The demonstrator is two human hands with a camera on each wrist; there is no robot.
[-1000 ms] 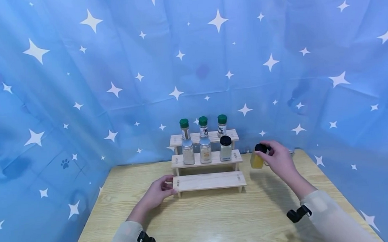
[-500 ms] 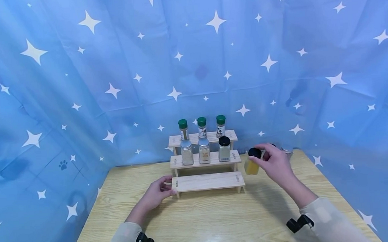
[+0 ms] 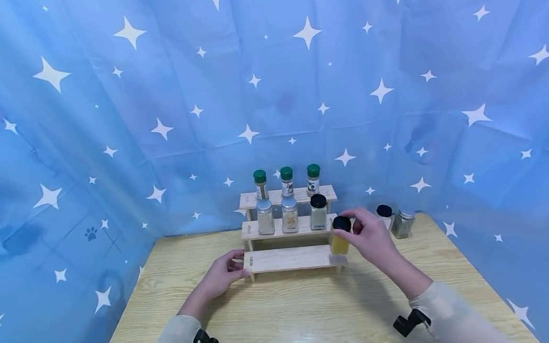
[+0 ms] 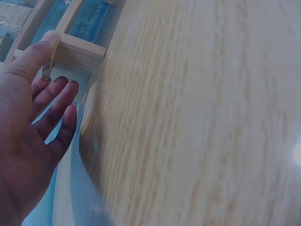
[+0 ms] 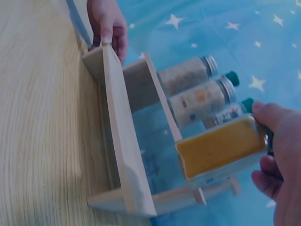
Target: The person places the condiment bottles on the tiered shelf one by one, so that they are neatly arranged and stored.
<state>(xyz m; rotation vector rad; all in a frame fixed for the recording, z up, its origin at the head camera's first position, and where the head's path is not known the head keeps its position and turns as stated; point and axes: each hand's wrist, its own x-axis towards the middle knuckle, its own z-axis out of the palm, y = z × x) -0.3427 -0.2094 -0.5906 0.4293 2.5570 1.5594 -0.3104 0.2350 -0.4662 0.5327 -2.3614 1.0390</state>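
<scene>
My right hand pinches a glass spice jar of yellow powder by its black cap. In the head view the jar overlaps the right end of the bottom step of a three-step wooden spice rack; the right wrist view has it tilted beside the rack. My left hand holds the left end of that bottom step, thumb on the board and the other fingers loosely bent. On the middle step stand two silver-capped jars and a black-capped jar. Several green-capped bottles line the top step.
Right of the rack, near the table's back edge, stand a black-capped jar, partly behind my right hand, and a silver-capped jar with dark contents. A blue star-patterned curtain hangs behind the wooden table.
My right hand has carried the yellow jar leftward to the bottom step's right end, uncovering the two jars at the right. My left hand stays on the rack.
</scene>
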